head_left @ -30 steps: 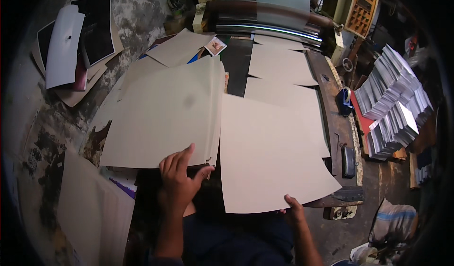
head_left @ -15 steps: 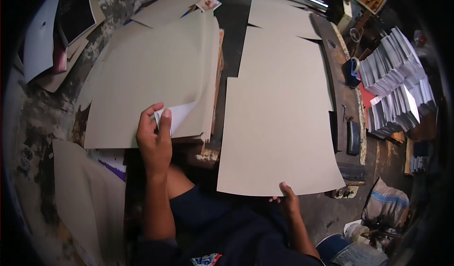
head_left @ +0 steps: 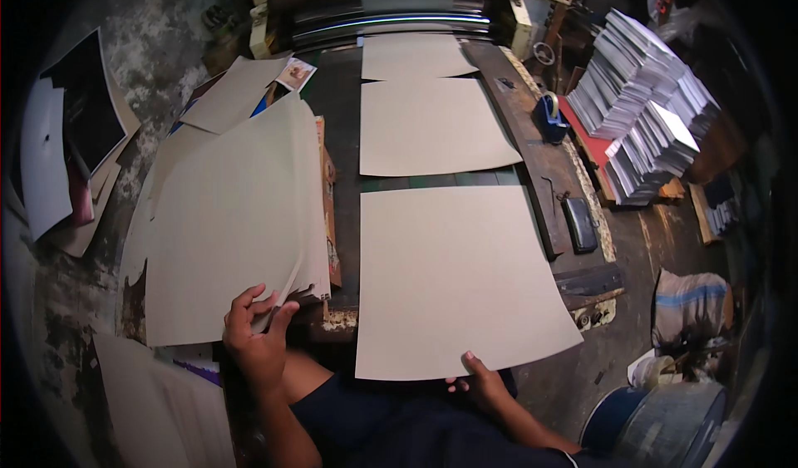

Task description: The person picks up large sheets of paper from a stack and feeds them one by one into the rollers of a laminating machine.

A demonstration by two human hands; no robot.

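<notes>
Before the roller (head_left: 391, 24) lie two sheets (head_left: 432, 127); right hand (head_left: 480, 378) grips a third sheet (head_left: 453, 285), left hand (head_left: 258, 339) pinches the remaining stack (head_left: 224, 219).

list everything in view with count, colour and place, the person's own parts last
table: one, dark, centre
pale sheets: three visible, beige, in a row up the table
sheet stack: one, beige, table's left side
rollers: count unclear, dark and shiny, far end
picture card: one, white-edged, beyond the stack
tape dispenser: one, blue, table's right side
oblong case: one, black, nearer on that side
paper stacks: several, white, right
sack: one, pale with blue stripe, right
curled sheet: one, white, far left
left hand: one, at the stack's near edge
right hand: one, holding the nearest pale sheet's near edge
</notes>
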